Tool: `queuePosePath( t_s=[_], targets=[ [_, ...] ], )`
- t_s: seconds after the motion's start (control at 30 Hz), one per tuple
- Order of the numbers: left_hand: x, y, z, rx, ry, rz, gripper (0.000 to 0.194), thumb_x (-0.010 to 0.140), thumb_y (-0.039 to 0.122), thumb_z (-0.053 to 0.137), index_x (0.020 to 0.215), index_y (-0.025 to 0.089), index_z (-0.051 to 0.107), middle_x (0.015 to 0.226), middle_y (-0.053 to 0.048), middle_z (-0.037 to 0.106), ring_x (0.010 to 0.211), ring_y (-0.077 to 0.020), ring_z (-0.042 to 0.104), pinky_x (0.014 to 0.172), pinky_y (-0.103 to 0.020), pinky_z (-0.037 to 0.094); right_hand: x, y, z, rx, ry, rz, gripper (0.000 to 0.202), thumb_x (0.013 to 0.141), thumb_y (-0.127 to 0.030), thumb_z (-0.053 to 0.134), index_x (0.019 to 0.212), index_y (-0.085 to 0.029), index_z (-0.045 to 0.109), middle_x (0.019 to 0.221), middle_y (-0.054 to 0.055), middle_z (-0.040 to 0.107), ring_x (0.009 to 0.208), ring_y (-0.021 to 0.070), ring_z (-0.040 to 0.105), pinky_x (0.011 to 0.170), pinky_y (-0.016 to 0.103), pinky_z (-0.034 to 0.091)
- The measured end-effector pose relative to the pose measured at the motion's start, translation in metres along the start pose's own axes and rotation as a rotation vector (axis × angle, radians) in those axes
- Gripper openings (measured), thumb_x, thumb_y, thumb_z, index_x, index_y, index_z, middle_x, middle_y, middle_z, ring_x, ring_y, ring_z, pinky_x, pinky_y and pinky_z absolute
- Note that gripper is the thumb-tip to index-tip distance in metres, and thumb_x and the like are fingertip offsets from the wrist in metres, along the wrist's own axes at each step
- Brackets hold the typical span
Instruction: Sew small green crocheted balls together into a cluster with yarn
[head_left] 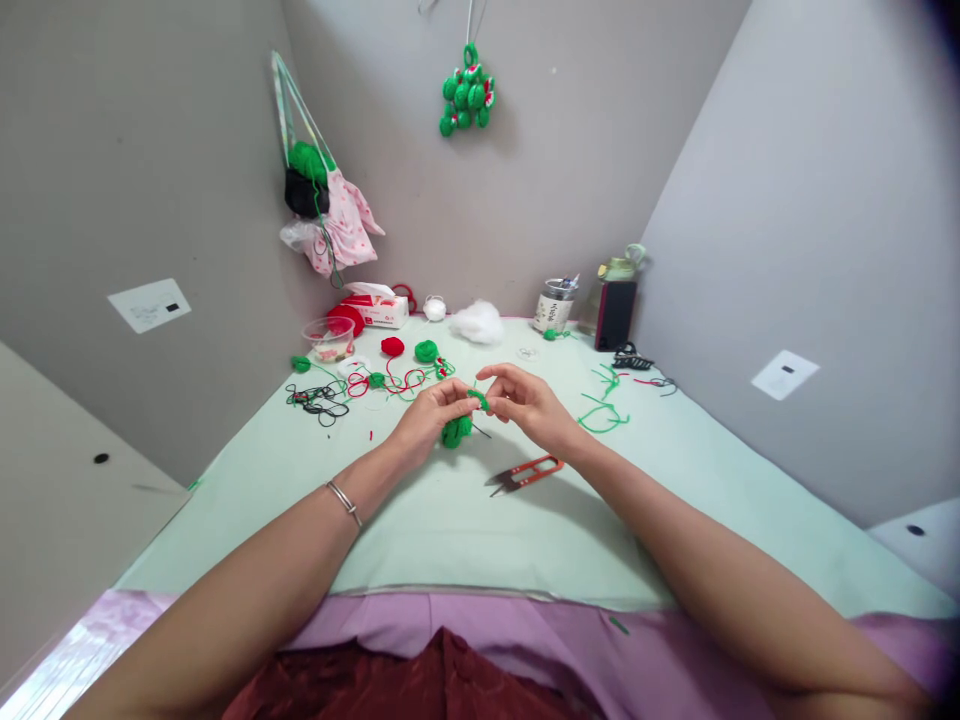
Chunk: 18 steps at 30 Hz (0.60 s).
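A small green yarn piece (456, 432) hangs below my fingers over the middle of the table, its upper loop pinched between both hands. My left hand (437, 412) is closed on it from the left, thumb and forefinger together. From the right, my right hand (519, 402) pinches the same loop, with its forefinger raised and bent. A short dark strand (482, 431) sticks out beside the piece. Orange-handled thread snips (526, 474) lie on the table just below my right hand. Where exactly the fingertips meet the yarn is too small to tell.
On the pale green table (450, 550), black cord (318, 402), a red yarn ball (392, 346) and a green ball (426, 351) lie left. White stuffing (478, 323), a pen jar (555, 306) and a dark phone-like object (616, 315) stand behind. Green scraps (602, 415) lie right.
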<state>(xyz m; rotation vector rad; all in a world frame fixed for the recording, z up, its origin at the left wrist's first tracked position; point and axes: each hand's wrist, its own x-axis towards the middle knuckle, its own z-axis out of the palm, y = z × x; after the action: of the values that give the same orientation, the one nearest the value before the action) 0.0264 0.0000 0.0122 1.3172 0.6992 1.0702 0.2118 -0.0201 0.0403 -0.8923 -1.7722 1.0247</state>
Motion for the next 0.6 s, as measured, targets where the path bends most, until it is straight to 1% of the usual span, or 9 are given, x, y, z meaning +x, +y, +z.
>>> queuePosePath(
  t_s=[0.07, 0.13, 0.23, 0.33, 0.4, 0.43, 0.53, 0.6],
  targets=[
    [-0.0005, -0.0009, 0.0009, 0.009, -0.022, -0.015, 0.025, 0.072, 0.038, 0.079, 0.079, 0.017, 0.066, 0.07, 0.001, 0.059, 0.067, -0.0099, 0.052, 0.063, -0.022, 0.038, 0.0005, 0.0013, 0.0002, -0.027, 0.012, 0.01, 0.028, 0.083, -0.031, 0.063, 0.108, -0.018, 0.061, 0.07, -0.001, 0.06, 0.061, 0.0127, 0.051, 0.062, 0.029, 0.044],
    [-0.0012, 0.0002, 0.0015, 0.009, -0.034, -0.043, 0.025, 0.072, 0.038, 0.078, 0.078, 0.017, 0.067, 0.071, 0.001, 0.058, 0.068, -0.0098, 0.051, 0.063, -0.022, 0.038, 0.0008, 0.0004, -0.0011, -0.086, 0.051, 0.027, 0.024, 0.085, -0.035, 0.061, 0.101, -0.018, 0.066, 0.073, 0.001, 0.063, 0.063, 0.0133, 0.053, 0.064, 0.03, 0.045],
    [-0.0026, 0.0028, 0.0023, 0.037, -0.073, -0.094, 0.027, 0.073, 0.041, 0.076, 0.073, 0.016, 0.066, 0.069, 0.0, 0.056, 0.066, -0.0099, 0.048, 0.062, -0.023, 0.035, 0.0003, -0.0032, -0.0041, -0.125, 0.088, 0.038, 0.024, 0.082, -0.039, 0.065, 0.089, -0.017, 0.07, 0.078, 0.003, 0.065, 0.064, 0.0128, 0.052, 0.063, 0.029, 0.043],
    [-0.0045, 0.0051, 0.0042, 0.078, -0.106, -0.118, 0.028, 0.072, 0.043, 0.076, 0.071, 0.016, 0.067, 0.069, -0.001, 0.057, 0.067, -0.0113, 0.049, 0.062, -0.024, 0.035, -0.0005, -0.0055, -0.0068, -0.058, 0.03, 0.083, 0.023, 0.077, -0.038, 0.071, 0.082, -0.016, 0.07, 0.071, 0.001, 0.062, 0.062, 0.0114, 0.048, 0.059, 0.027, 0.04],
    [-0.0058, 0.0068, 0.006, 0.1, -0.122, -0.127, 0.028, 0.071, 0.044, 0.077, 0.073, 0.017, 0.069, 0.071, -0.003, 0.059, 0.068, -0.0123, 0.049, 0.062, -0.025, 0.036, -0.0002, -0.0053, -0.0077, -0.009, 0.018, 0.123, 0.021, 0.075, -0.036, 0.072, 0.079, -0.016, 0.069, 0.066, -0.001, 0.06, 0.061, 0.0108, 0.048, 0.059, 0.026, 0.039],
    [-0.0062, 0.0076, 0.0067, 0.107, -0.132, -0.133, 0.029, 0.07, 0.044, 0.078, 0.073, 0.017, 0.07, 0.071, -0.003, 0.06, 0.067, -0.0123, 0.049, 0.062, -0.025, 0.036, 0.0003, -0.0046, -0.0078, 0.02, 0.036, 0.139, 0.019, 0.074, -0.034, 0.072, 0.078, -0.016, 0.069, 0.064, -0.001, 0.059, 0.06, 0.0104, 0.047, 0.059, 0.026, 0.038],
    [-0.0065, 0.0087, 0.007, 0.107, -0.167, -0.151, 0.028, 0.07, 0.043, 0.079, 0.071, 0.017, 0.069, 0.067, -0.002, 0.058, 0.063, -0.0114, 0.046, 0.061, -0.026, 0.035, 0.003, -0.0016, -0.0074, 0.136, 0.152, 0.184, 0.017, 0.071, -0.032, 0.073, 0.073, -0.015, 0.068, 0.06, -0.002, 0.056, 0.056, 0.0088, 0.044, 0.055, 0.025, 0.036],
    [-0.0057, 0.0075, 0.0052, 0.091, -0.182, -0.157, 0.027, 0.072, 0.042, 0.078, 0.071, 0.017, 0.069, 0.067, -0.001, 0.057, 0.062, -0.011, 0.047, 0.061, -0.025, 0.035, 0.0042, 0.0003, -0.0066, 0.226, 0.181, 0.22, 0.022, 0.07, -0.035, 0.075, 0.073, -0.016, 0.066, 0.067, 0.0, 0.061, 0.057, 0.0086, 0.045, 0.052, 0.023, 0.033]
  ],
)
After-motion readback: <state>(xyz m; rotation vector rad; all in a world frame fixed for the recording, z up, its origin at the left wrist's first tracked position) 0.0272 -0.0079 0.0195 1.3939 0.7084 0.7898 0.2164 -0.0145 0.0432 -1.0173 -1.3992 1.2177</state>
